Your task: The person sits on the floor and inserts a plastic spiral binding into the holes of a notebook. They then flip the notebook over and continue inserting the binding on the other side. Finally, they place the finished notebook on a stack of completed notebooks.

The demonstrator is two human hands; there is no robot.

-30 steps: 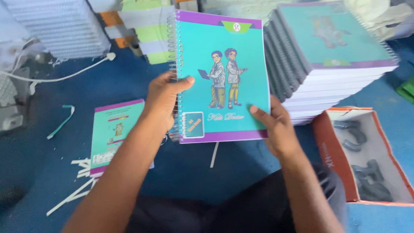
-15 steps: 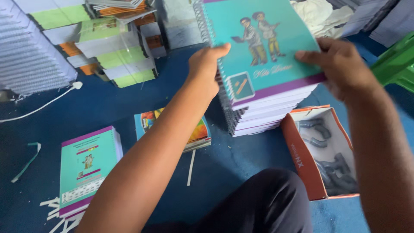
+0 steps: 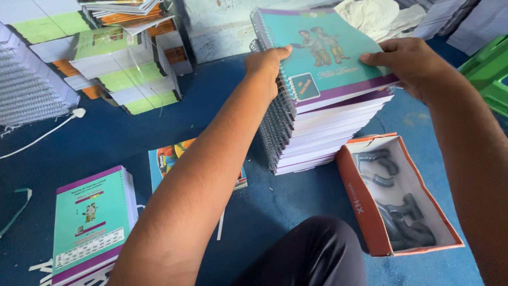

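A teal spiral-bound notebook point(image 3: 323, 55) with a purple edge and a drawing of two children lies on top of a tall stack of spiral notebooks point(image 3: 328, 132). My left hand point(image 3: 267, 66) grips its spiral side at the left. On the right, my right hand point(image 3: 410, 66) holds its near corner. Both hands are on the notebook as it rests on the stack.
An orange cardboard box point(image 3: 365, 212) with dark coiled parts lies right of my knee point(image 3: 312, 254). A teal book pile point(image 3: 90, 222) and a colourful booklet point(image 3: 166, 159) lie on the blue floor. Green-edged book stacks point(image 3: 127, 69) and grey spiral stacks point(image 3: 26, 79) stand behind; a white cable point(image 3: 47, 132) runs left.
Both hands carried the teal notebook from in front of me to the right and laid it on the tall stack. The view turned right with it.
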